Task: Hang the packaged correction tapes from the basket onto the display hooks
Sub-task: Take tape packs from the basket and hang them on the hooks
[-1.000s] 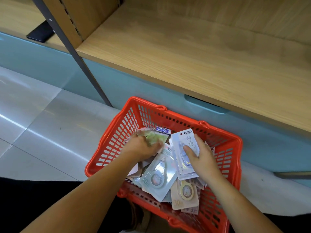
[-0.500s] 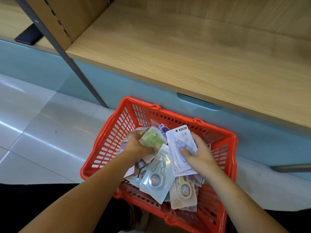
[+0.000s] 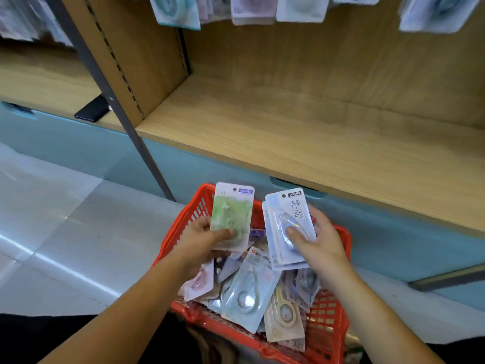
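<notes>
A red plastic basket (image 3: 333,327) stands on the floor, filled with several packaged correction tapes (image 3: 249,292). Above it, my left hand (image 3: 199,239) grips a green correction tape pack (image 3: 232,214) upright, thumb across its lower front. My right hand (image 3: 319,245) holds a small stack of pale blue packs (image 3: 287,219), thumb pressed on the blister. Both packs are lifted above the basket's far rim. Blurred hanging packs (image 3: 301,7) show along the top edge; the display hooks themselves are out of sight.
A wooden shelf (image 3: 301,132) runs behind the basket over a light blue base (image 3: 223,172). A dark metal upright (image 3: 115,101) slants down on the left. A black phone (image 3: 91,111) lies on the left shelf. Grey floor tiles (image 3: 65,232) spread left.
Both hands have lifted their packs up out of the basket. The view has tilted upward, bringing the hanging packs at the top into sight.
</notes>
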A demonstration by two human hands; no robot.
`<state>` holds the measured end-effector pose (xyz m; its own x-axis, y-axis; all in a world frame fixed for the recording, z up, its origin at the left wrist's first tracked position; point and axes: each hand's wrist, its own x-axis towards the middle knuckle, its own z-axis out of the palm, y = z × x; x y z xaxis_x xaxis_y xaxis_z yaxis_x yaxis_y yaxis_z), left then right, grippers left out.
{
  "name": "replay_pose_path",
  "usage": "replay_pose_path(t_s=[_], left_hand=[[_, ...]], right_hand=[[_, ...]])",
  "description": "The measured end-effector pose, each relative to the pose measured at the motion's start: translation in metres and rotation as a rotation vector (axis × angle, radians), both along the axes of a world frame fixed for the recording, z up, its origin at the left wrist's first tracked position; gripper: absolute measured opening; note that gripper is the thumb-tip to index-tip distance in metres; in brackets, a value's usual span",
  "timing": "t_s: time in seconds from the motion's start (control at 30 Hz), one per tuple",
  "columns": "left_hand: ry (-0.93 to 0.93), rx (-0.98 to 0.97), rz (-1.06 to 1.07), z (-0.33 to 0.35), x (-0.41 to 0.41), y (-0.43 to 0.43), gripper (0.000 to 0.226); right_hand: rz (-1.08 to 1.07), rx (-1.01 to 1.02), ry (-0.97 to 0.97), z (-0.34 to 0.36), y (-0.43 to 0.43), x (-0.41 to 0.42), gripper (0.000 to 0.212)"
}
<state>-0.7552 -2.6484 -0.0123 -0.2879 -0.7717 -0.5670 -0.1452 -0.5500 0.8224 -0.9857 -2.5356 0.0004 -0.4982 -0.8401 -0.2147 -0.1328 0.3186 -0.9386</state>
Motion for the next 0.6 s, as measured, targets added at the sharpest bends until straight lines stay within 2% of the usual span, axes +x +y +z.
replay_pose_path(t_s=[0.1, 0.17, 0.3, 0.4, 0.6], left_hand=[[0.227, -0.034, -0.052, 0.052, -0.017, 0.007, 0.025], [0.319, -0.09, -0.142, 0.083, -0.031, 0.015, 0.03], [0.412, -0.241, -0.285, 0.146, -0.069, 0.036, 0.041], [0.454, -0.378, -0.342, 0.191, -0.101, 0.05, 0.035], [0.53, -0.475, -0.391, 0.287, -0.155, 0.069, 0.029]], right_hand=[[-0.068, -0.127, 0.011, 0.05, 0.004, -0.004, 0.049], [-0.124, -0.239, 0.013, 0.084, 0.007, -0.012, 0.05], [-0.187, -0.449, 0.002, 0.151, 0.019, -0.029, 0.055], [-0.177, -0.555, 0.028, 0.202, 0.031, -0.038, 0.05], [-0.165, -0.663, 0.055, 0.299, 0.061, -0.072, 0.045]])
